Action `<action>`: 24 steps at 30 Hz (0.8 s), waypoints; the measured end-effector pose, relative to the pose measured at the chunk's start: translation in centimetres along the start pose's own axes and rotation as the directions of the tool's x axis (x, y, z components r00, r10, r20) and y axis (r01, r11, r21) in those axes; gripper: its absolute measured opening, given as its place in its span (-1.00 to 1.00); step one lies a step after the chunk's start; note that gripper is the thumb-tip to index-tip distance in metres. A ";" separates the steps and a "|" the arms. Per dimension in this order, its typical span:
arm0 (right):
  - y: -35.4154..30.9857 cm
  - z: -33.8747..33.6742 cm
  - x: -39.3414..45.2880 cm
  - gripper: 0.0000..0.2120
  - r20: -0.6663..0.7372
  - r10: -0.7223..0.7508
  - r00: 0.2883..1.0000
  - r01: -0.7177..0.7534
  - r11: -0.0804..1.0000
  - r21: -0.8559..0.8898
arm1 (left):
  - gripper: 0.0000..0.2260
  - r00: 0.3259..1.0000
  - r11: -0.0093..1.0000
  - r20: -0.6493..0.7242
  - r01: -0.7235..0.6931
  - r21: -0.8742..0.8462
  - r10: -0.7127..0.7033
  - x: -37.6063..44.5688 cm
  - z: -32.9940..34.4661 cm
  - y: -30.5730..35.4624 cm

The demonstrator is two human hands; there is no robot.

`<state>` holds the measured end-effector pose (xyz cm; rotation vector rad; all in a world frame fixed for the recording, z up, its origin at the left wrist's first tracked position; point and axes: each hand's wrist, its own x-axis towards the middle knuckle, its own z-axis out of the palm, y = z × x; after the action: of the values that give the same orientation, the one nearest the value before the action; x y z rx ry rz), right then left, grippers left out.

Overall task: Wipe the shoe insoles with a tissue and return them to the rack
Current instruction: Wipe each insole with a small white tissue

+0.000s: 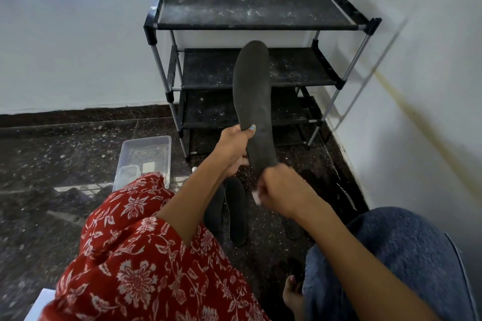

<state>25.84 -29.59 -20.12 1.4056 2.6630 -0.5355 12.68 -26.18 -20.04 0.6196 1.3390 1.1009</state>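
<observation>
Insole [251, 96] up in the air, dark grey, held upright in front of the rack [250, 60], its toe end reaching the rack's middle shelf. Left hand [233, 147] grips it at mid-length, thumb pressed on the face, fingers wrapped behind. Right hand [280, 194] sits at the heel end, fingers curled tight round a white tissue [257, 197] that just peeks out, blurred. More dark insoles [236, 212] lie on the floor [65, 143] in front of the rack, below both hands. A clear plastic tub [146, 156] stands on the floor, left of the rack.
</observation>
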 end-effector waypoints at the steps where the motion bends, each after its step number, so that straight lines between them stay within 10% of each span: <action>1: 0.0 0.0 -0.3 -0.87 0.187 0.077 0.979 -0.079 0.997 0.005 | -0.80 1.000 1.000 0.002 -0.002 -0.015 0.002 0.0 -0.2 0.2; 4: 0.3 -0.2 -0.9 -0.83 0.559 0.150 0.815 -0.173 0.985 -0.012 | -0.81 1.000 0.998 -0.003 -0.016 -0.053 0.016 0.0 -0.5 0.5; 9: 0.4 -1.6 -1.2 -0.81 0.662 0.047 0.748 -0.163 0.980 0.115 | -0.80 0.999 0.995 -0.007 -0.041 -0.093 0.041 0.1 -0.4 0.6; 13: 0.9 0.0 -1.0 -0.83 0.779 0.162 0.606 -0.111 0.987 -0.120 | -0.75 0.998 0.984 -0.007 -0.062 -0.167 0.061 0.3 -0.9 0.9; 18: 2.7 -0.6 -0.6 -0.65 0.516 0.444 0.733 -0.272 0.886 -0.376 | -0.72 0.996 0.973 -0.023 -0.091 -0.211 0.088 0.3 -1.3 1.3; 24: 6.6 -2.1 -0.4 -0.77 0.387 0.558 0.734 -0.498 0.830 -0.252 | -0.71 0.992 0.954 -0.047 -0.125 -0.274 0.116 0.3 -1.6 1.5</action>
<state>31.61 -25.79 -19.85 1.6608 1.7878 -0.5221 10.66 -25.65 -19.15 0.4833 1.1573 1.3737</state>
